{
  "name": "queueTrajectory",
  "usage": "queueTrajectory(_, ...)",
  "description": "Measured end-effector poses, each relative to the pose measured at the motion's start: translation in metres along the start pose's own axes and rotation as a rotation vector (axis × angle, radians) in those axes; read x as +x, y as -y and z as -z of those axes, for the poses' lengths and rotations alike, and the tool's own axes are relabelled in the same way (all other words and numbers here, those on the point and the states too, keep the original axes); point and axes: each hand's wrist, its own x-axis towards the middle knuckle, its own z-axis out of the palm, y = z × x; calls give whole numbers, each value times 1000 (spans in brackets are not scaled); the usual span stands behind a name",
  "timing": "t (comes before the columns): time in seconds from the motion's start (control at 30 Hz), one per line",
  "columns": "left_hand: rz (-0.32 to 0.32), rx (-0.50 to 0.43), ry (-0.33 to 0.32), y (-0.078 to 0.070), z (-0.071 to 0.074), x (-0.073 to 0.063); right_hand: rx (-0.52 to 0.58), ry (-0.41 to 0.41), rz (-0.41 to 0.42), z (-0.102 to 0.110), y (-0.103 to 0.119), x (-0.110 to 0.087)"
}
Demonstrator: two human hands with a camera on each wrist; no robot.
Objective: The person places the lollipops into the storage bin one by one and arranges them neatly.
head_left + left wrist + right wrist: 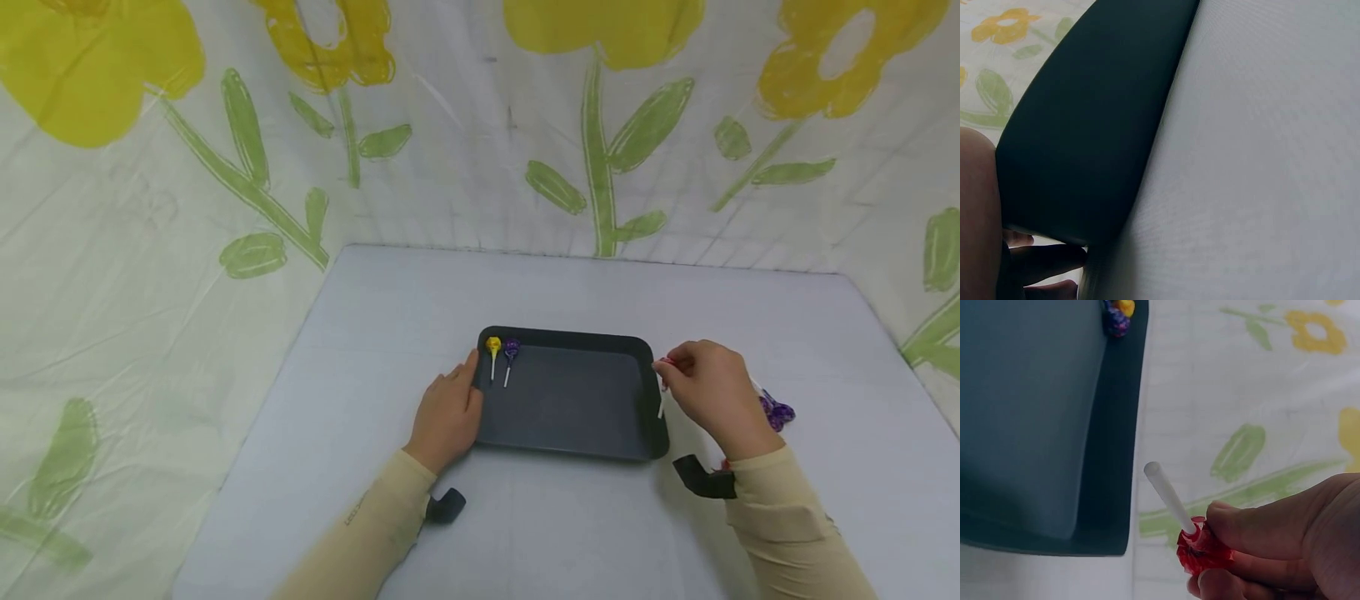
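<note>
A dark grey tray lies on the table, with a yellow lollipop and a purple lollipop side by side in its far left corner. At the tray's left side, my left hand grips the edge; in the left wrist view the thumb and the fingers are at its wall. My right hand pinches a red-wrapped lollipop by its head, beside the tray's right rim. Its white stick points away from the fingers, down toward the tray in the head view.
Several purple-wrapped lollipops lie on the table to the right, partly behind my right hand. A bit of red shows by the right wrist. A white cloth with painted flowers hangs behind the white table.
</note>
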Motion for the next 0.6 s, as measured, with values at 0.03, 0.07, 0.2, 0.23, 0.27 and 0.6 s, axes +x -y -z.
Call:
queueTrajectory(0.03, 1, 2, 1, 0, 0, 0, -1, 2, 2, 0, 1, 1)
queueTrajectory(0.07, 2, 3, 1, 0, 0, 0, -1, 2, 6, 0, 2, 1)
queueTrajectory(0.2, 6, 4, 3, 0, 0, 0, -8, 3, 27, 0, 7, 4)
queueTrajectory(0.23, 6, 4, 4, -1, 0, 0, -9, 5, 29, 0, 8, 5)
queueTrajectory(0.27, 5, 4, 3, -1, 0, 0, -8, 8, 30, 1, 9, 6)
queueTrajectory(0.6, 10, 13, 9, -1, 0, 0, 22, 53, 9, -4, 11, 13)
